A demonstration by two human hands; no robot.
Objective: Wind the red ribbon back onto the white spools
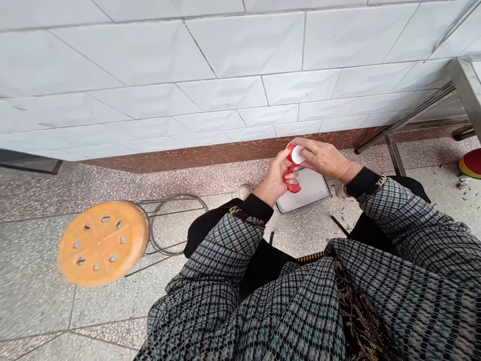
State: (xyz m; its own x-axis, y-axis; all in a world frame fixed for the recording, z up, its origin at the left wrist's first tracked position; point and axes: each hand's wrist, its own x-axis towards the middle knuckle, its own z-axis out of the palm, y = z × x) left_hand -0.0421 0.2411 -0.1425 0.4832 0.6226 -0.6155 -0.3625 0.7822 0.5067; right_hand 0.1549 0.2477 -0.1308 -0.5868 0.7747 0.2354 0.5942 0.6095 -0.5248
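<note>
A red plastic piece [291,173] with a round white disc [297,154] at its top is held up in front of me, its red tail hanging down. My left hand [276,178] grips the red part from below. My right hand [319,158] pinches the white disc and the red rim from the other side. Below both hands, a flat white board [303,190] lies on the floor. My checked sleeves run in from the bottom of the view.
An orange round stool seat [103,243] on a wire frame stands at the left. A white tile wall with a brown skirting [225,150] runs behind. A metal table leg [394,153] stands at the right, near a red and yellow round object [471,163] and scattered debris on the terrazzo floor.
</note>
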